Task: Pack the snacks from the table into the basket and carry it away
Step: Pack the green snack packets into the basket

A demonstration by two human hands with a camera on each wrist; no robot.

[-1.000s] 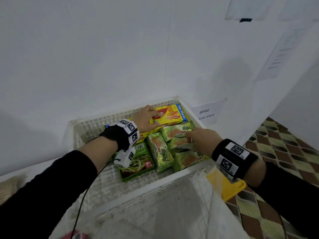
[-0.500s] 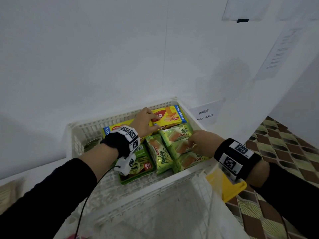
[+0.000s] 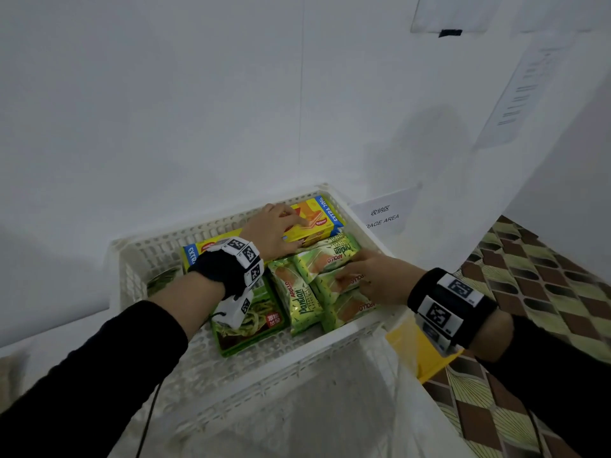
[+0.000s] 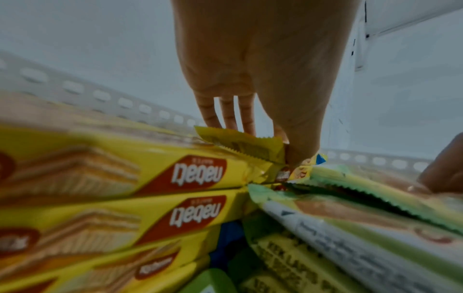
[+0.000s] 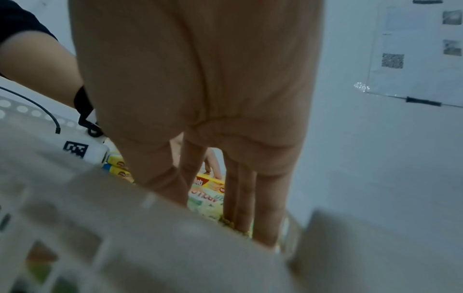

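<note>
The white perforated basket [image 3: 139, 259] stands on the white bench [image 3: 49, 338], pushed up against the wall. All visible snacks lie inside it.

Contents, as seen from the head view: a stack of yellow wafer packs [image 3: 317, 219] lies along the far wall of the basket; green Pandan cake packets [image 3: 297, 295] fill the right half, lying side by side and partly overlapping; a green noodle packet [image 3: 251, 328] lies flat at the near left, partly under the left wrist device. A further dark green item at the far left corner is too hidden to identify.

The left hand [image 3: 271, 229] rests on top of the yellow wafer packs. The left wrist view shows the fingers [image 4: 226, 113] straight and pointing down onto the crimped end of the top pack [image 4: 238, 146], with the thumb pressing at the junction of the wafer packs and the green packets. No pack is seen to be lifted.

The right hand [image 3: 377, 276] lies on the green Pandan cake packets at the right side of the basket, fingers extended toward the centre and touching the wrappers. In the right wrist view the fingers [image 5: 240, 190] appear straight, reaching down behind the blurred basket rim [image 5: 125, 228]; whether the thumb pinches a packet cannot be determined.

A paper label [image 3: 383, 213] partly reading "RAGE AREA" lies beside the basket on the right.
</note>
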